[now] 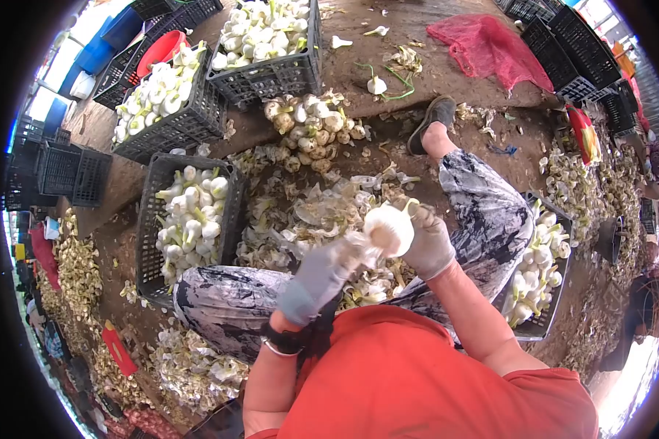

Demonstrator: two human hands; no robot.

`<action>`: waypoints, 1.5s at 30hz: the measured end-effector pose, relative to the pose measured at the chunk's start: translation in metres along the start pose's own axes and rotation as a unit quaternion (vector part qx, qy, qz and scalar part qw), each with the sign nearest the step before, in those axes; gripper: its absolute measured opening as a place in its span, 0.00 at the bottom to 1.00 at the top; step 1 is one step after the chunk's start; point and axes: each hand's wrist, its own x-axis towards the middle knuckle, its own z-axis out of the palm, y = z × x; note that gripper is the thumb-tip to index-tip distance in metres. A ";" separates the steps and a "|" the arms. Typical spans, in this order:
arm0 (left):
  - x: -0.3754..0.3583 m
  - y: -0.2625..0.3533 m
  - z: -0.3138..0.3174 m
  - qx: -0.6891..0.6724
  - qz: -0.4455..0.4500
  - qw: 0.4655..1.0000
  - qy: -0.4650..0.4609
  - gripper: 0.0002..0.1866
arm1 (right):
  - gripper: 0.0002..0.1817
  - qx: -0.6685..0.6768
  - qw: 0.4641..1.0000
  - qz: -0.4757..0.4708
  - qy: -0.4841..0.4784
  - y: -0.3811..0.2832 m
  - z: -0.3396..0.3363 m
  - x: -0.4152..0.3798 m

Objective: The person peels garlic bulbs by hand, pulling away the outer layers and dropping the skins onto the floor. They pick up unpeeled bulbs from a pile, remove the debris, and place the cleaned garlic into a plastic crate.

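A white garlic bulb [389,230] is held up in front of my body. My right hand [430,245], in a pale glove, is closed around its stem side. On the bulb's other side, my left hand [316,279], gloved too and blurred, has its fingers closed at loose papery garlic skin [360,250] that touches the bulb. Below and beyond both hands spreads a heap of peeled-off skins [307,216]. Farther out lies a pile of unpeeled, brownish garlic bulbs [315,132]. By my left knee stands a black crate [148,234] of cleaned white garlic.
Another crate of white garlic [540,271] sits beside my right leg. Two more full crates stand ahead, one with black sides [267,82]. A red mesh bag [483,51] lies on the floor. Stacked black crates [582,47] and scattered husks surround the spot.
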 end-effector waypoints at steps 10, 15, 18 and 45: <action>0.005 0.027 0.014 -0.253 -0.026 0.967 -0.005 0.08 | 0.13 -0.503 0.671 -0.514 0.181 -0.094 0.080 -0.082; 0.028 -0.056 0.004 -0.038 -0.040 0.998 0.032 0.11 | 0.19 -0.660 0.362 -0.535 0.383 -0.224 0.000 -0.203; 0.035 -0.065 0.005 0.025 -0.107 0.994 -0.015 0.16 | 0.16 -0.785 0.116 -0.169 0.584 -0.226 -0.049 -0.252; 0.089 -0.114 0.012 -0.108 -0.155 0.978 0.088 0.25 | 0.24 -0.931 0.300 -0.005 0.206 -0.071 -0.033 0.375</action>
